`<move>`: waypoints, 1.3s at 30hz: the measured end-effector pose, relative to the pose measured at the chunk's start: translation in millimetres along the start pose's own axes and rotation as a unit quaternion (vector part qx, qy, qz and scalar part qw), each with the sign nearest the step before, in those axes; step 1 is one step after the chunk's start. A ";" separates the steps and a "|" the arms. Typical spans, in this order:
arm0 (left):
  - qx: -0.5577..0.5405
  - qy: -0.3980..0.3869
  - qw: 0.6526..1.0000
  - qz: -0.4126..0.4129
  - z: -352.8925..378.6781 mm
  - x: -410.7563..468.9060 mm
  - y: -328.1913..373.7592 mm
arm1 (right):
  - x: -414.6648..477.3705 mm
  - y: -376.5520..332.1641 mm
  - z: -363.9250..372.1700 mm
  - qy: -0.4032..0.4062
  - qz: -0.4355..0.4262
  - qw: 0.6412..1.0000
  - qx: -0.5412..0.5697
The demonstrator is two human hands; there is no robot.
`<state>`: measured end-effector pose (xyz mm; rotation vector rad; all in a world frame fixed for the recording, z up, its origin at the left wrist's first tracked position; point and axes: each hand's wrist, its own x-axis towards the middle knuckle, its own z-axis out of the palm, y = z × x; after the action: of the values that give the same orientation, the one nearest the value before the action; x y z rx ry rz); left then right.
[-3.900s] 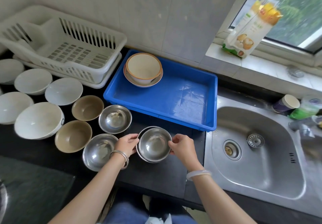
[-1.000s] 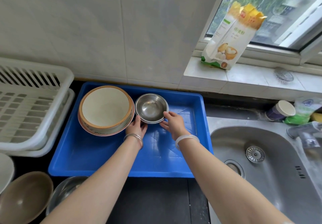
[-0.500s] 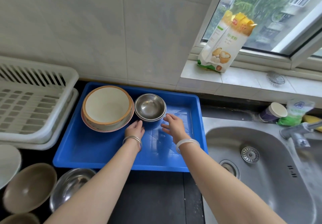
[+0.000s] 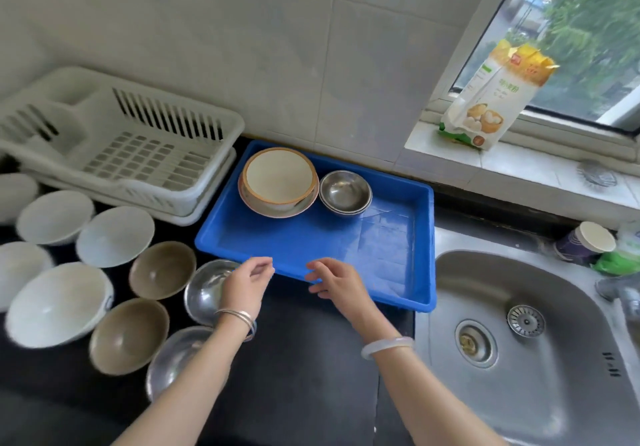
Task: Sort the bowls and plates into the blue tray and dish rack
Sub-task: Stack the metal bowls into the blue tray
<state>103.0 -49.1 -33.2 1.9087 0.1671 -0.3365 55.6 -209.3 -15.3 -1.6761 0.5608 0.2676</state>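
Note:
The blue tray (image 4: 311, 244) lies on the dark counter. At its back stand a cream bowl with an orange rim (image 4: 279, 175) on a pinkish plate, and beside it a stack of small steel bowls (image 4: 345, 191). Both hands hover at the tray's near edge, holding nothing: my left hand (image 4: 247, 284) with loosely curled fingers above a steel bowl (image 4: 204, 289), my right hand (image 4: 332, 281) with fingers spread. Left of the tray are another steel bowl (image 4: 173, 359), two brown bowls (image 4: 162, 269) (image 4: 129, 334) and several white bowls (image 4: 57, 303). The white dish rack (image 4: 114, 147) holds nothing.
A steel sink (image 4: 519, 334) lies right of the tray, with a paper cup (image 4: 585, 244) and a green packet behind it. A flour bag (image 4: 491, 99) leans on the window sill. A tiled wall rises behind the rack and tray.
Both hands set the stacked steel bowls down in the tray beside the cream bowl, let go, and drew back to the tray's near edge. The view has tilted back down and left.

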 end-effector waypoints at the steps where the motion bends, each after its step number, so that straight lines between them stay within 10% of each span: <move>1: 0.001 0.019 1.000 -0.006 -12.3 -11.8 -9.3 | -5.6 5.6 10.3 -0.021 0.004 1.000 -0.016; 10: 0.108 0.253 0.957 -0.094 -85.9 -98.9 -83.7 | -1.6 26.9 83.0 -0.094 0.055 0.983 -0.151; 17: -0.008 0.341 0.927 -0.158 -85.6 -119.9 -112.5 | 22.5 22.6 120.5 -0.089 0.096 0.980 -0.149; 39: -0.317 0.198 0.905 -0.202 -75.7 -108.7 -120.6 | -38.5 24.5 97.2 -0.100 -0.026 0.971 -0.218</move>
<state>-22.0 69.4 -82.4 1.2570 0.8501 -0.1327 23.6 -108.9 -36.2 -2.0538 0.3192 0.5459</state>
